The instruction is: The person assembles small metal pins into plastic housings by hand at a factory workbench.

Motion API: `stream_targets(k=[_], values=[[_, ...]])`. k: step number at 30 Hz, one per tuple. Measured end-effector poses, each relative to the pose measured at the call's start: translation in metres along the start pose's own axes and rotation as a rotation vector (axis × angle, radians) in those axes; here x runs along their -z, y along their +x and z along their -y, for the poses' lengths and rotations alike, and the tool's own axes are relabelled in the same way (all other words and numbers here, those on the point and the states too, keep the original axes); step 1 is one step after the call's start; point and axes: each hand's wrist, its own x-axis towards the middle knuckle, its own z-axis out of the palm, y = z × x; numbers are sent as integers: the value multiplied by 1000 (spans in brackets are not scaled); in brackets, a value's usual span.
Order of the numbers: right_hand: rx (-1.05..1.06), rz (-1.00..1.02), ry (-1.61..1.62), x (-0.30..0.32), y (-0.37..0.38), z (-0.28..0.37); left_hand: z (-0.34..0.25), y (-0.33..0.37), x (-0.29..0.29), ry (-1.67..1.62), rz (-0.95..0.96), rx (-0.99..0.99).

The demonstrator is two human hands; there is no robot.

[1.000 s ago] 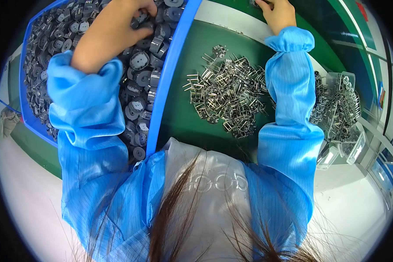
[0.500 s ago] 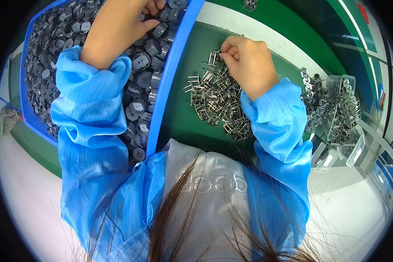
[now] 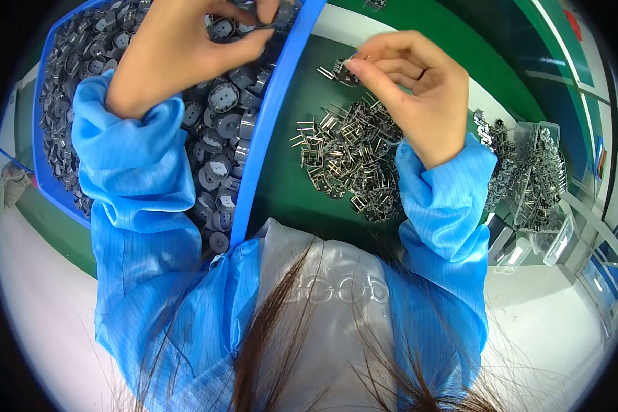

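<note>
- The left hand (image 3: pixel 185 51) is over the blue tray (image 3: pixel 271 134), near its far end, with fingers closed on one dark round part (image 3: pixel 281 14) held just above the heap of dark round parts (image 3: pixel 216 130) that fills the tray.
- The right hand (image 3: pixel 419 93) is raised above the green surface (image 3: pixel 281 199), thumb and forefinger pinched on a small metal pin piece (image 3: pixel 343 69); the other fingers curl loosely.
- Directly below and beside that hand lies the pile of metal pin pieces (image 3: pixel 350 161), spread loose on the surface just right of the tray's long blue rim.
- Between rim and pile runs a narrow bare strip of green; the two hands are near each other, apart, with the rim between them.
- Farther right, a clear plastic container (image 3: pixel 546 206) holding more metal pieces stands near the right sleeve (image 3: pixel 443 206), close to the surface's edge.
- Half a second ago the right hand was low on the pile, fingers down among the pieces; now it has lifted clear with one piece pinched.
- The left hand has stayed at the tray's far end.
</note>
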Motion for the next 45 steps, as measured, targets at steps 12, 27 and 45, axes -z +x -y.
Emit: stream_targets(k=[12, 27, 45], values=[[163, 173, -21, 4, -9, 22, -38, 8, -24, 130, 162, 576], [252, -138, -193, -2, -10, 11, -16, -4, -36, -157, 3, 612], [552, -192, -509, -8, -5, 7, -19, -11, -48, 118, 11, 739]])
